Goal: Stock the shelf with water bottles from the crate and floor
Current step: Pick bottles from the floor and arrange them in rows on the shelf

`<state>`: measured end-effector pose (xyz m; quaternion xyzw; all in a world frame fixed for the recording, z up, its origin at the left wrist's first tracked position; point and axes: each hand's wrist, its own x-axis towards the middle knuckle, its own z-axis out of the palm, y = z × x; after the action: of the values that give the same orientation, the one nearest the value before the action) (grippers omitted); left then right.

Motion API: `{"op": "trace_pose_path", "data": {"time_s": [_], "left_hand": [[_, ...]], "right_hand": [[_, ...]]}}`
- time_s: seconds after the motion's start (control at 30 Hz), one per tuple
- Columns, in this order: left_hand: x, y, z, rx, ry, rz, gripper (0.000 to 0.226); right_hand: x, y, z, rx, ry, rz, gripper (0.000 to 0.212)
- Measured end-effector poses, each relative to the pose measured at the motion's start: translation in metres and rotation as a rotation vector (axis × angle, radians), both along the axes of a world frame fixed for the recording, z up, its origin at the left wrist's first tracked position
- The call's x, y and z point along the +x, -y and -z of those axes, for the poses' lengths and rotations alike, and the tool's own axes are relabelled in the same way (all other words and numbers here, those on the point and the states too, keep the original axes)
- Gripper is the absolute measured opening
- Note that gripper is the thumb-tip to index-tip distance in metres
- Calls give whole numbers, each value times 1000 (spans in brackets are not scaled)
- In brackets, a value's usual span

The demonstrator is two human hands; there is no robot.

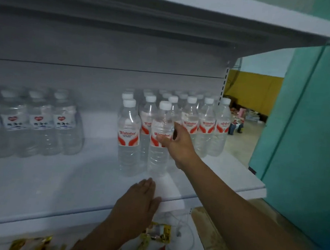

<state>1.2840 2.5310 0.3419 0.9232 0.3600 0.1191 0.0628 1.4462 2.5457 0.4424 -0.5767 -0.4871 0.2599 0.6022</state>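
Note:
A clear water bottle with a white cap and a red and white label stands upright on the white shelf. My right hand is wrapped around its label from the right side. Several bottles of the same kind stand in rows behind it and to the right, and one more bottle stands just to its left. My left hand lies flat and empty on the shelf's front edge, below the held bottle. No crate is in view.
A wrapped pack of smaller bottles sits at the shelf's left. Another shelf hangs overhead. Snack packets and a white cable lie on the lower shelf. A teal wall stands at the right.

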Motion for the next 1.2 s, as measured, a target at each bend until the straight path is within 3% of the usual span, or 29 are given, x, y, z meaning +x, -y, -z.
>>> {"op": "trace_pose_path", "data": {"time_s": [0.07, 0.13, 0.33, 0.47, 0.6, 0.7, 0.8, 0.9, 1.03, 1.2], "left_hand": [[1, 2, 2, 31, 42, -7, 88], [1, 3, 2, 18, 36, -19, 75], [3, 4, 7, 25, 56, -12, 84], [1, 1, 5, -30, 86, -13, 60], [-20, 13, -1, -138, 285, -15, 50], [-57, 32, 2, -160, 453, -65, 48], [-117, 51, 11, -192, 550, -194, 47], [-199, 66, 23, -153, 574, -383, 48], [-328, 113, 43, -88, 652, -698, 44], [-452, 221, 74, -57, 754, -1201, 43]], "right_hand": [[-4, -18, 0, 9, 24, -9, 43], [-7, -31, 4, 32, 43, -6, 45], [-4, -38, 16, 63, -9, -25, 47], [-7, -31, 14, 27, 33, -38, 56], [-22, 0, 21, 81, -36, 177, 62], [-63, 28, 22, 277, -18, 220, 47], [-138, 43, 23, 402, 106, 9, 34], [-236, 42, 30, 382, 160, -328, 34], [-375, 49, 60, 167, 158, -739, 33], [-522, 89, 137, -174, 246, -1136, 33]]}}
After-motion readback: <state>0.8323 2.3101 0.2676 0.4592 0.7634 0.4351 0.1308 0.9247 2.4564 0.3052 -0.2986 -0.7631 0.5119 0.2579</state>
